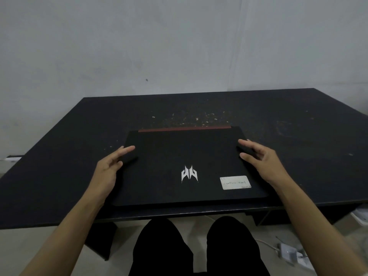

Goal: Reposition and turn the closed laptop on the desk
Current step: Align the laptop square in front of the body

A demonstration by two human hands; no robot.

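- Where the view bottoms out: black-trousered knees (197, 248) under the desk front; white adapter with cable (290, 253) on the floor, right.
- Closed black laptop (179, 156) flat on the black desk (59, 156), near its front edge, roughly centred and square to it.
- Silver logo (189, 173) mid-lid; white handwritten label (235, 182) at near right corner; writing too small to read.
- Left hand (108, 168) at laptop's left edge, fingers loosely spread, tips on the lid.
- Right hand (262, 160) at right edge, fingers spread, tips over the lid; contact unclear.
- Red strip (185, 129) along lid's far edge.
- Pale specks (191, 117) beyond; grey wall (179, 46) behind.
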